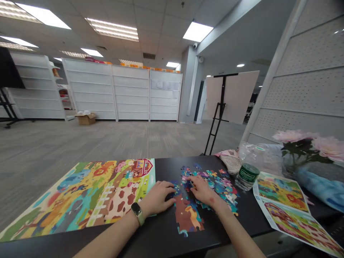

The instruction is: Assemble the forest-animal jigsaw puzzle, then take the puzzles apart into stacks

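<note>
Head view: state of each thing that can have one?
Left hand: fingers apart, at joined puzzle section
Right hand: fingers down among puzzle pieces
Joined puzzle section: incomplete, flat
Loose puzzle pieces: crowded together
Watch: worn, screen dark
Bottle: upright
Cardboard box: open
Easel: standing
Ceiling light: lit

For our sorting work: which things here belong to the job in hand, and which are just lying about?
Belong, judging by the hands:
joined puzzle section, beside the left hand
puzzle pieces, under the right hand
perhaps the large animal picture and printed sheet

Probably just lying about:
bottle with green label
pink flowers
cardboard box on the floor
</note>
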Demonstrator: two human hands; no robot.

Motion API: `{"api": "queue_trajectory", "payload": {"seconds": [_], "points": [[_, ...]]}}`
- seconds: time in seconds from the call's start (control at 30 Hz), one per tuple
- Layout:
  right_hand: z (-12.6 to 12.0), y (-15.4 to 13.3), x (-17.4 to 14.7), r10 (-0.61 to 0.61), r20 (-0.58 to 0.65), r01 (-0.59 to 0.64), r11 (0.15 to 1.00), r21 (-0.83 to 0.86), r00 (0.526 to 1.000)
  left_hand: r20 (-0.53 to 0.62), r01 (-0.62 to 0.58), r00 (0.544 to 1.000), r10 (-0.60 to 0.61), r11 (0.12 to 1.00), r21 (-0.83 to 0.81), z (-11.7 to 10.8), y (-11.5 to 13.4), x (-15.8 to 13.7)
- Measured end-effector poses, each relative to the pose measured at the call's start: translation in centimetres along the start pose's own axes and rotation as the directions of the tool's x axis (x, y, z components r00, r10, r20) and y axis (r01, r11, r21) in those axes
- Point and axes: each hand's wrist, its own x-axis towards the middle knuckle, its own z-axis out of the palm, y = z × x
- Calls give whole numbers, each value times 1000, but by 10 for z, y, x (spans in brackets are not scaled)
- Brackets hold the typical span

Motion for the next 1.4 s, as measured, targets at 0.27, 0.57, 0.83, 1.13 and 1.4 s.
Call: {"api": "queue_trajectory", "payload": {"seconds": [0.27, 0.57, 0.83, 1.13, 1.4], "points": [[-8, -11, -1, -34, -27, 33, 999, -37, 999, 7, 33, 999, -34, 999, 20, -7, -1, -3], [1, -18, -8, 36, -95, -41, 998, -50, 995, 0, 58, 998, -58, 998, -18, -9, -13, -5], [-3, -27, -10, 49, -224, -56, 998, -24, 973, -15, 85, 996, -85, 996, -30, -2, -10, -4], [8, -80, -59, -104, -653, 107, 994, -36, 750, -187, 72, 969, -164, 904, -421, -3, 11, 0], [19, -85, -67, -46, -681, 152, 984, 96, 731, -102, 61, 957, -273, 531, -845, 14, 30, 3]]}}
